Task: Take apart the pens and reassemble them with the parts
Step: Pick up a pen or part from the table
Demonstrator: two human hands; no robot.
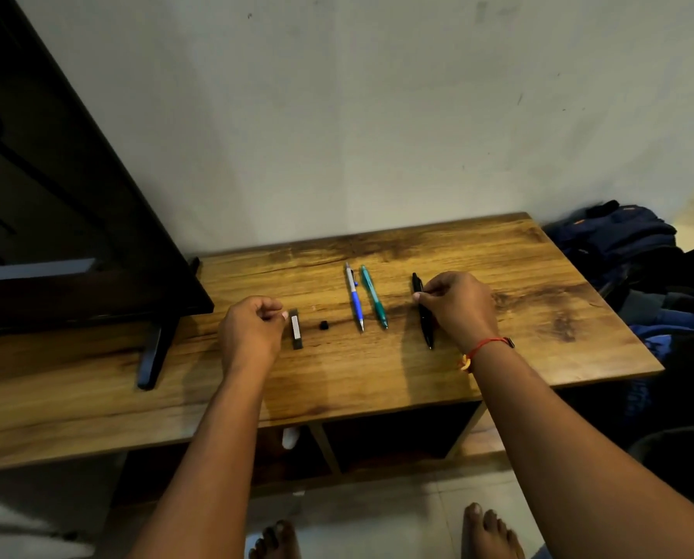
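Our right grip (456, 306) pinched the black pen (423, 316) where it lay on the worktop (518, 268), right of the blue pen (355, 298) and green pen (374, 297). Our left grip (252, 328) was curled beside a grey piece (295, 328); we could not tell whether it held anything. The small black cap (323, 325) lay loose and, we judged, could roll away if knocked.

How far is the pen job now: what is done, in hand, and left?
Done: little; a small black part and a grey case lie loose on the table. In hand: the right hand pinches the black pen; the left hand is curled by the case, its hold unclear. Left: the blue pen and teal pen look whole.
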